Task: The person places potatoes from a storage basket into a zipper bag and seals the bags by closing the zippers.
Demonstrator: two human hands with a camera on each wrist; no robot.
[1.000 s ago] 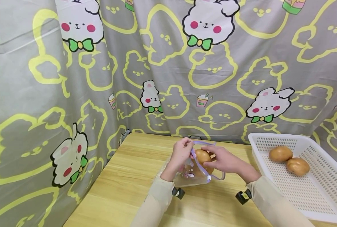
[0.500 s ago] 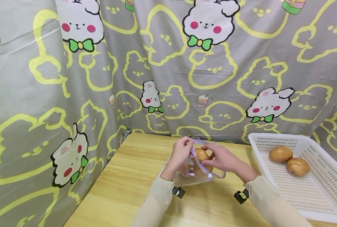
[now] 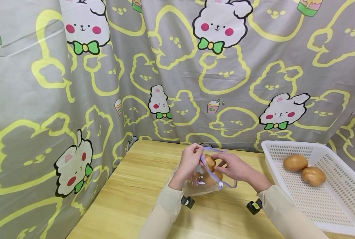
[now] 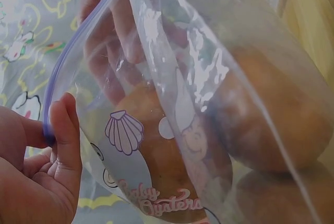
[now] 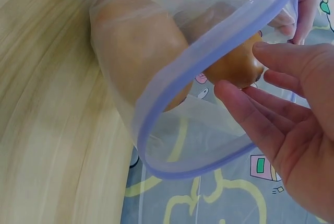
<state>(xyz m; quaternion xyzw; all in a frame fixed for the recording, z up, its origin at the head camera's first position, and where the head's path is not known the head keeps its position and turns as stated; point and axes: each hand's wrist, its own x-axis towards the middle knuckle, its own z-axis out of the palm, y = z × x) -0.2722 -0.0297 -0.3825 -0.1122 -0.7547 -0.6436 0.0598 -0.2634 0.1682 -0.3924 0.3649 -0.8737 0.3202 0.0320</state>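
With thumb and fingers, my left hand pinches the purple zip edge of a clear, printed zip bag, whose mouth gapes to the right. Two glossy brown ovals, shaped like bread rolls or potatoes, lie inside. The lower oval is deep in the bag against its wall; the upper oval sits just inside the mouth. My right hand reaches into the opening, fingers parted and fingertips right at the end of the upper oval. In the left wrist view, the bag film covers both ovals and my right fingers.
A white perforated basket stands at the right of the wooden table. Inside it are two more brown ovals. A patterned grey curtain hangs behind and to the left of the table.
The upper oval has moved left, deeper into the bag, and the right fingers have loosened from it. The left hand keeps its pinch on the bag's edge.
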